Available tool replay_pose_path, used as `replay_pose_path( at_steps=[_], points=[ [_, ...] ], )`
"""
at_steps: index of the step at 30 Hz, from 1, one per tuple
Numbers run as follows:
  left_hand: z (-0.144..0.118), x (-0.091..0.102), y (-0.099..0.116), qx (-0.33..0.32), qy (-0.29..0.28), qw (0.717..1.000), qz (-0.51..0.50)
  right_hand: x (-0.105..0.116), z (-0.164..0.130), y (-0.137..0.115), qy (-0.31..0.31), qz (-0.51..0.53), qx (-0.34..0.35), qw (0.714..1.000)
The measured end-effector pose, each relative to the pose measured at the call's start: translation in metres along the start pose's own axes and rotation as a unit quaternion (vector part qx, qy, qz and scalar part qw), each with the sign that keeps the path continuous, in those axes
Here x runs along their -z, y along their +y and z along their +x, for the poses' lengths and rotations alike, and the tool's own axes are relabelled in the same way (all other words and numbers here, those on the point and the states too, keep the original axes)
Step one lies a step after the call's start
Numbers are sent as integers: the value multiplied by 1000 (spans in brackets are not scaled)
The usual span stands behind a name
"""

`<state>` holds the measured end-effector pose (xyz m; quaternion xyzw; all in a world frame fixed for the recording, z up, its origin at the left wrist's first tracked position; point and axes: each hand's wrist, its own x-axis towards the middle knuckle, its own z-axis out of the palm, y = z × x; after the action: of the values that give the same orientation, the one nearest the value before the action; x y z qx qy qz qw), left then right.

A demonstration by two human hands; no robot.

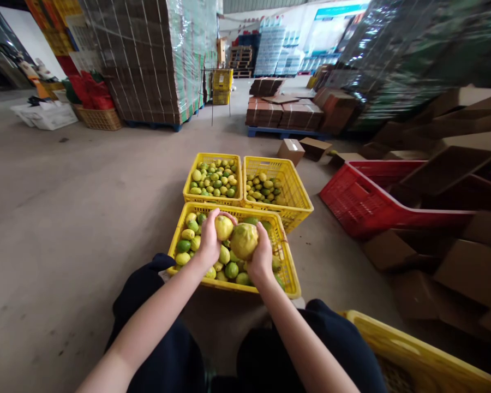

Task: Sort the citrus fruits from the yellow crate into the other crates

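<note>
My left hand (211, 238) is closed around a yellow lemon (223, 227). In my right hand (262, 255) is a larger, knobbly yellow-green lemon (244, 241), its stem end facing me. Both hands hang close together over the near yellow crate (289, 267), which holds many green and yellow lemons (183, 246). Behind it stand two more yellow crates: the left one (186, 185) is well filled with lemons, while the right one (297, 188) has a smaller heap at its left side.
A red crate (347, 202) stands at right among heaped open cardboard boxes (478, 267). Another yellow crate (405, 344) is beside my right knee. Flattened cartons (286, 114) lie on a blue pallet ahead. A wrapped pallet stack (143, 60) rises at far left.
</note>
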<state>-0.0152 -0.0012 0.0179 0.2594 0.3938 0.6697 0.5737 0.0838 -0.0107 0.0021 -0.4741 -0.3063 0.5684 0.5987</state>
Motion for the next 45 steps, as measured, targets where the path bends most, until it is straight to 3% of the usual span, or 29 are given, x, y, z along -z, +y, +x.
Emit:
replay_pose_path(
  at_steps=[3, 5, 8, 12, 17, 22, 28, 35, 41, 45],
  points=[
    [11, 3, 4, 154, 31, 985, -71, -3, 5, -4, 10, 56, -115, 992],
    [16, 6, 8, 207, 57, 973, -91, -2, 6, -11, -44, 46, -138, 988],
    [18, 10, 15, 232, 77, 963, -111, 4, 7, -23, -101, 43, -148, 983],
    [15, 12, 27, 244, 88, 955, -143, 11, 8, -34, -118, 59, -189, 973],
    [13, 10, 40, 273, 73, 941, -184, 12, 10, -40, -75, 130, -283, 947],
    [12, 10, 37, 324, 67, 919, -215, 9, 10, -42, -32, 172, -354, 918],
    [13, 11, 27, 299, 61, 931, -202, 8, 11, -43, -7, 209, -372, 904],
    [11, 6, 31, 262, 83, 947, -166, 14, 16, -34, -21, 181, -331, 926],
    [8, 5, 32, 289, 70, 940, -168, 17, 19, -30, -37, 215, -273, 937],
    [8, 5, 32, 308, 83, 931, -178, 19, 21, -29, -56, 208, -281, 935]
  ],
)
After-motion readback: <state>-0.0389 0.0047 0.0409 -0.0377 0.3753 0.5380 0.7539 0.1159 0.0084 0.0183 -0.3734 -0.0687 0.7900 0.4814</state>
